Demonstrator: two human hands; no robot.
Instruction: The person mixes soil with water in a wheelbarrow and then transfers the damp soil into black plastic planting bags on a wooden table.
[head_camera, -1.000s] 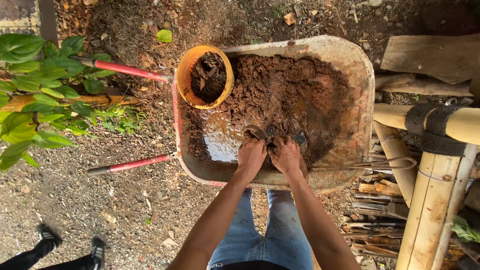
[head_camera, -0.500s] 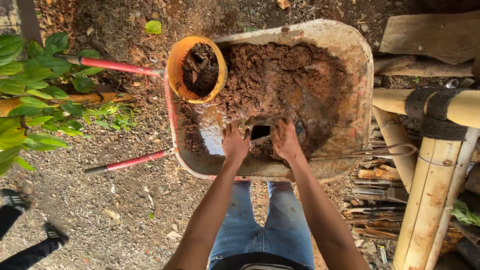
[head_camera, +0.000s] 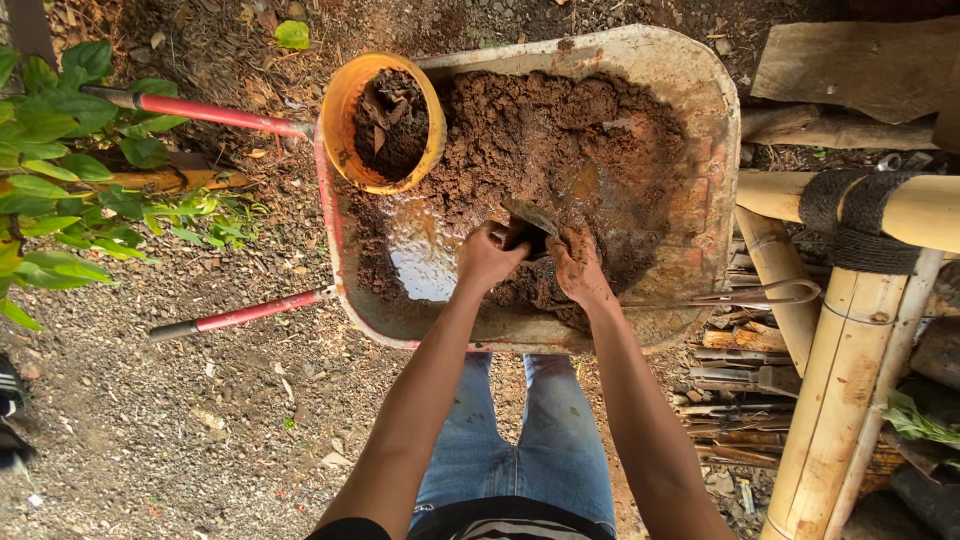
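Wheelbarrow (head_camera: 700, 90), worn metal tub w/ rusty, mud-caked rim, holds a lumpy heap of wet red-brown mud (head_camera: 560, 140) & a shiny puddle (head_camera: 425, 260) at its near-left corner. Both hands are in the near-middle of the tub: left hand (head_camera: 487, 257) curled shut round the handle of a flat grey trowel (head_camera: 530, 218), blade pressed into the mud; right hand (head_camera: 578, 268), mud-smeared, fingers bent and dug into the clod just beside the blade, cannot tell if it grips anything. Round orange plastic bucket (head_camera: 345, 100) sits on the tub's far-left corner, w/ dark soil & dry leaves inside. Red tube handles (head_camera: 240, 315) stick out left of the barrow over gravel. Thick bamboo poles (head_camera: 850, 370), smooth, yellow, lashed w/ dark cord, stand right of the barrow.
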